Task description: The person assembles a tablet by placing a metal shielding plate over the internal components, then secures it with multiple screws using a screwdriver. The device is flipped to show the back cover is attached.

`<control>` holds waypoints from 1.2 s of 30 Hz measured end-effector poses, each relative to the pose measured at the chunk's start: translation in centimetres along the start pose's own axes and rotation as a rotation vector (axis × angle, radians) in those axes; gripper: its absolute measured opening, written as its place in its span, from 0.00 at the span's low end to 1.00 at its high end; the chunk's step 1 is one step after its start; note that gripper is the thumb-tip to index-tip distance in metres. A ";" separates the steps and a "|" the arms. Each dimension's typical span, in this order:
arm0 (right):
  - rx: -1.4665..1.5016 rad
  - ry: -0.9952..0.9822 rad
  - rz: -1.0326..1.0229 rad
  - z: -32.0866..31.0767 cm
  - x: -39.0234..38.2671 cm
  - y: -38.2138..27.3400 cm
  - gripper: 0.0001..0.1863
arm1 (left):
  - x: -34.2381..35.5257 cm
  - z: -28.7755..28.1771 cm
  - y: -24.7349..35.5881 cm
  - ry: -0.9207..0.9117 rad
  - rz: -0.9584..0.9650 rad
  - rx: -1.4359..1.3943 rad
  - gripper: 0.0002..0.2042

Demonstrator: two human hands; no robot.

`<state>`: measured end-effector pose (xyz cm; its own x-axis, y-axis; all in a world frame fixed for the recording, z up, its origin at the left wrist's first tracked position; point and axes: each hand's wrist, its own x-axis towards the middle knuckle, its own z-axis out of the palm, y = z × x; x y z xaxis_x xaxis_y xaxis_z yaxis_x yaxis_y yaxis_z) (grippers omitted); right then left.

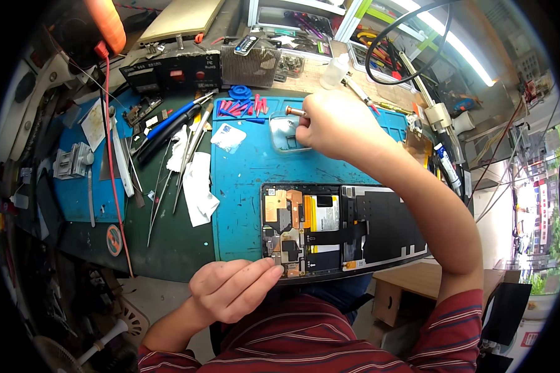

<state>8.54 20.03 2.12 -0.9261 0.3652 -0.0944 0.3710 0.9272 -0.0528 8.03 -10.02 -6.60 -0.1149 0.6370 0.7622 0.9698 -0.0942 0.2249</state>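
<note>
My right hand (330,124) grips a small screwdriver (294,110) with a copper-coloured end, over a clear plastic container (281,137) on the blue work mat (236,171). Small dark items lie inside the container. Below it an opened flat electronic device (386,227) shows circuit boards, battery, ribbon cable and a wide black panel. My left hand (233,289) has its fingers curled together on the device's lower left corner, thumb mostly hidden.
Tweezers and pen-like tools (168,130), a white tissue (199,189), red and blue picks (242,107) and a small bag (227,137) surround the device. Behind are a black boxy unit (155,74) and a white bottle (335,71). A red cord (111,155) crosses the left side.
</note>
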 end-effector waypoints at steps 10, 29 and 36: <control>0.535 -0.151 -0.001 -2.0 -0.1 2.8 0.17 | 2.2 -2.3 0.3 -0.091 -0.424 -0.366 0.22; 0.224 0.088 -0.081 -0.1 -1.9 1.6 0.13 | 13.5 5.0 -11.8 -0.275 -0.878 -0.725 0.09; -0.063 -0.077 0.013 -1.2 -1.4 -1.5 0.11 | 13.2 5.1 -11.4 -0.268 -0.802 -0.601 0.10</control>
<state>9.19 18.26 3.56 -0.9125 0.3716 -0.1708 0.3753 0.9268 0.0113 -3.45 3.34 -2.16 -0.5566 0.8232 0.1120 0.3541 0.1132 0.9283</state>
